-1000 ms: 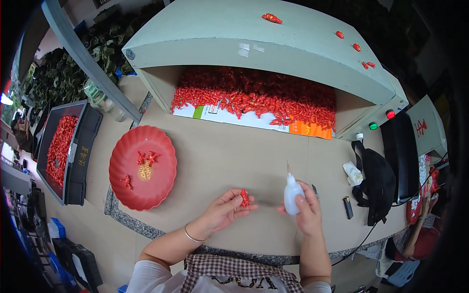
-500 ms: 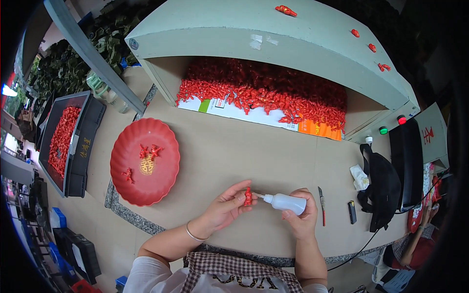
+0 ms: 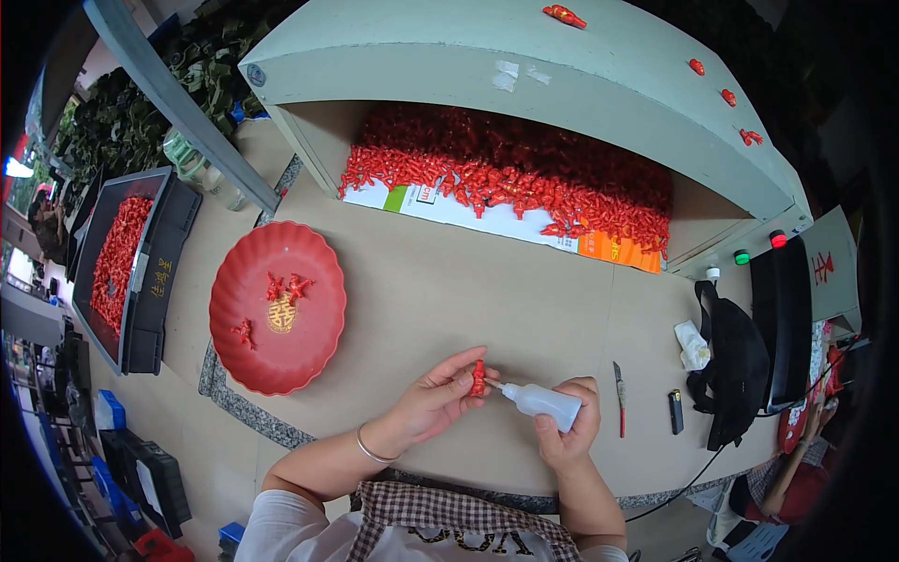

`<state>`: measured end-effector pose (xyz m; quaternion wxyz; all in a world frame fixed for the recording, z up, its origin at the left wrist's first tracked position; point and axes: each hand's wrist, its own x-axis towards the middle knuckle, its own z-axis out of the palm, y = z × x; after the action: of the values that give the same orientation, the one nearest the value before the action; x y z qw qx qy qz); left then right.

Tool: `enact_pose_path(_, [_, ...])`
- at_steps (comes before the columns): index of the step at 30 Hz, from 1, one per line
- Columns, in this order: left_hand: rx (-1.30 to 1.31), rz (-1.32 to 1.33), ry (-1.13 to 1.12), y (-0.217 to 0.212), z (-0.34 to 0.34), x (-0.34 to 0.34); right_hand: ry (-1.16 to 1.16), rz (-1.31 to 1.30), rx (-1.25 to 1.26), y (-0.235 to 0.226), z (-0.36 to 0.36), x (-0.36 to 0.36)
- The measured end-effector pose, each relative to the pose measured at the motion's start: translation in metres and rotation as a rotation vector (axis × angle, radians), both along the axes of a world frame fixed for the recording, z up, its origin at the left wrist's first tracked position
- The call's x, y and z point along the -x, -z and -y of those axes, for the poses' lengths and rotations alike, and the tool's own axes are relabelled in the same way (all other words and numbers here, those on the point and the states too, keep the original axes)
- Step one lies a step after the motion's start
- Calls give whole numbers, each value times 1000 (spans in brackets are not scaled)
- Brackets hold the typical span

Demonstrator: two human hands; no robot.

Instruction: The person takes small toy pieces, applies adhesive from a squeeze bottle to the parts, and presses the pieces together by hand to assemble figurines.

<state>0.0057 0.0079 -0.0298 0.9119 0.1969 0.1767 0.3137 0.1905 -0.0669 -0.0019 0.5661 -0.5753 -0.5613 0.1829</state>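
Observation:
Between the thumb and fingers of my left hand [image 3: 433, 401] a small red figurine [image 3: 478, 379] is held upright. My right hand [image 3: 571, 433] grips a translucent white squeeze bottle [image 3: 547, 406] by its base. The bottle lies nearly level, its thin nozzle pointing left at the figurine's side; whether the tip touches is too small to tell. To the left, a scalloped red plate [image 3: 281, 363] with a gold emblem bears a few red figurines [image 3: 299, 287].
A pale green cabinet [image 3: 421, 80] at the back holds a heap of red pieces [image 3: 524, 187]. At left stands a grey bin [image 3: 161, 281] of red pieces. A knife [image 3: 620, 401], a black-and-yellow object [image 3: 676, 412] and a black bag [image 3: 732, 361] lie right. Another person's arm [image 3: 794, 464] shows far right.
My right hand has lowered slightly, so the bottle slopes more, its base lower than its nozzle. The left hand keeps the figurine in nearly the same place. The whole view has shifted a little.

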Motion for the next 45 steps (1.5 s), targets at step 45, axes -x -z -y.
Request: enact_pose_path(45, [18, 7, 6, -3, 1, 1, -12, 119, -36, 1, -2, 0])
